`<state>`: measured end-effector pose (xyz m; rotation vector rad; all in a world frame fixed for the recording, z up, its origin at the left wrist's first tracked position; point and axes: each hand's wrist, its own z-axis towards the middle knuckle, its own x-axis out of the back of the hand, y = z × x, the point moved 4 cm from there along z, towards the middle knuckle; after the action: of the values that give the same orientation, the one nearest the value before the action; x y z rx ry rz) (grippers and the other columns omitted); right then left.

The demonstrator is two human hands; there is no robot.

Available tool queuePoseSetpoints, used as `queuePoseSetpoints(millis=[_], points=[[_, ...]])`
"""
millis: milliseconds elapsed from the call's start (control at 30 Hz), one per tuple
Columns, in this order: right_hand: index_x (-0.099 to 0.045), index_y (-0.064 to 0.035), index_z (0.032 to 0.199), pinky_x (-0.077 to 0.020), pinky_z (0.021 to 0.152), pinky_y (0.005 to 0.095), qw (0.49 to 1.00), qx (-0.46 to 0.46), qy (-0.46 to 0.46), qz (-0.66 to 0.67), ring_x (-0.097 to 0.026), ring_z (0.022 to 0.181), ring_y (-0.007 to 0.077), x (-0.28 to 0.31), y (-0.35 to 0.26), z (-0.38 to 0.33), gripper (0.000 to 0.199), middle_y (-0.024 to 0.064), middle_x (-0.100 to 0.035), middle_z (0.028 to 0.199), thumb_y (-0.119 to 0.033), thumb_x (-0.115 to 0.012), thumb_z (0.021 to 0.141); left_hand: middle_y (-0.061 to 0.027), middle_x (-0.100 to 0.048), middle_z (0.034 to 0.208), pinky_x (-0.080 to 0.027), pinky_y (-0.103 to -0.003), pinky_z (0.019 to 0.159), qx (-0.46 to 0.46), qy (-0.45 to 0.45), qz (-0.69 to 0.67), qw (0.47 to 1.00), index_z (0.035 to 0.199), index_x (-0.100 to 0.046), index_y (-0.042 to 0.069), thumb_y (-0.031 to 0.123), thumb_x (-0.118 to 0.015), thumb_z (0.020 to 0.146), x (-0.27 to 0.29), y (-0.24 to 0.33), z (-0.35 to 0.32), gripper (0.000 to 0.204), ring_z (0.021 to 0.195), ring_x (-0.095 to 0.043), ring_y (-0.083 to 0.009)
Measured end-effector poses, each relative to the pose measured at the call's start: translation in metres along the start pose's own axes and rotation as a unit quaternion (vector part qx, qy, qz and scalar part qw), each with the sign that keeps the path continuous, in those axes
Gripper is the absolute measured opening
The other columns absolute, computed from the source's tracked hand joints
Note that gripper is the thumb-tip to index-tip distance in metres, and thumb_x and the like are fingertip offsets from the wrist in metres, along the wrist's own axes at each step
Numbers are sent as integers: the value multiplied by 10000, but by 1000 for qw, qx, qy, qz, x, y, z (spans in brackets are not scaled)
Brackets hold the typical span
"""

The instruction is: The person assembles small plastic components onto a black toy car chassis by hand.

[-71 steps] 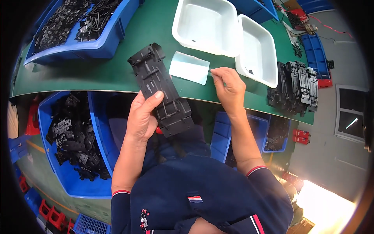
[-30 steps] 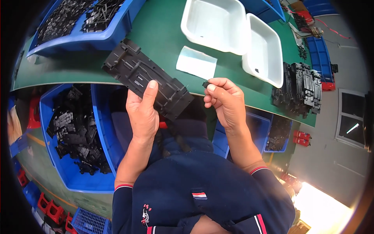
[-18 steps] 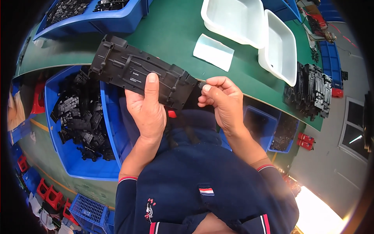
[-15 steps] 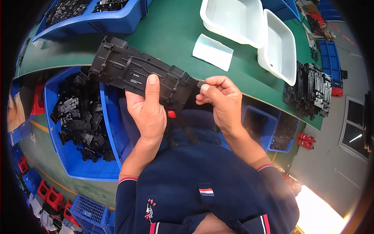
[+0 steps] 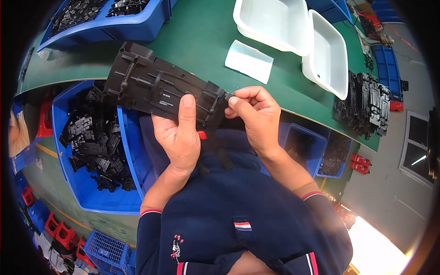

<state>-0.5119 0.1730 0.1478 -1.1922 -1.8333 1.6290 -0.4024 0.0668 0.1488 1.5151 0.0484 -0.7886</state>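
A long black plastic toy car chassis (image 5: 151,85) is held up at the table's front edge, its ribbed side with small pale print facing me. My left hand (image 5: 178,130) grips its lower edge, the thumb lying flat over the face and the fingers hidden behind. At the chassis's right end my right hand (image 5: 254,112) is closed in a pinch. Between thumb and forefinger a small dark piece (image 5: 228,96) shows at the chassis's corner; whether it is joined to the chassis, I cannot tell.
On the green table (image 5: 197,55) lie a white sheet (image 5: 250,62), two white tubs (image 5: 327,59) and stacked black chassis (image 5: 364,105) at right. A blue bin (image 5: 133,20) of black parts stands far left. Below left, a larger blue bin (image 5: 98,199) holds more chassis.
The chassis has tilted a little and its right end has shifted left. My left thumb sits slightly further right and lower; my right hand has moved slightly left with its pinch.
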Motion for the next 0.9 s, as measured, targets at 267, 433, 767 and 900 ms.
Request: queuePoseSetpoints(millis=[267,433,767,900], points=[[-572,16,904,-547,625,260,1000,-1,2,-17,-639,651,136,0,1,3,112,89,-643,778,9,-637,813,-107,-537,1188,-410,-332,958,-25,-34,25,999,1286,-410,11,22,-524,905,-4,3,-2,398,1065,-527,-181],[-571,18,891,-549,625,259,1000,-2,3,-21,-640,648,134,1,1,2,106,89,-644,769,15,-639,809,-116,-527,1183,-407,-344,957,-51,-66,61,995,1276,-404,-7,19,-498,906,-6,6,-3,383,1065,-521,-192],[-568,21,874,-547,627,254,1000,8,7,-29,-638,654,131,1,-1,2,93,92,-645,764,33,-628,803,-105,-608,1075,-435,-292,886,-85,-85,68,990,1112,-559,-26,5,-535,903,-12,12,-7,212,975,-566,-164],[-576,24,868,-546,630,251,1000,8,0,-24,-637,657,130,2,-4,2,81,95,-646,766,37,-625,804,-119,-608,1089,-437,-303,901,-83,-102,70,989,1126,-556,-24,5,-545,901,-12,11,-8,227,1007,-569,-180]])
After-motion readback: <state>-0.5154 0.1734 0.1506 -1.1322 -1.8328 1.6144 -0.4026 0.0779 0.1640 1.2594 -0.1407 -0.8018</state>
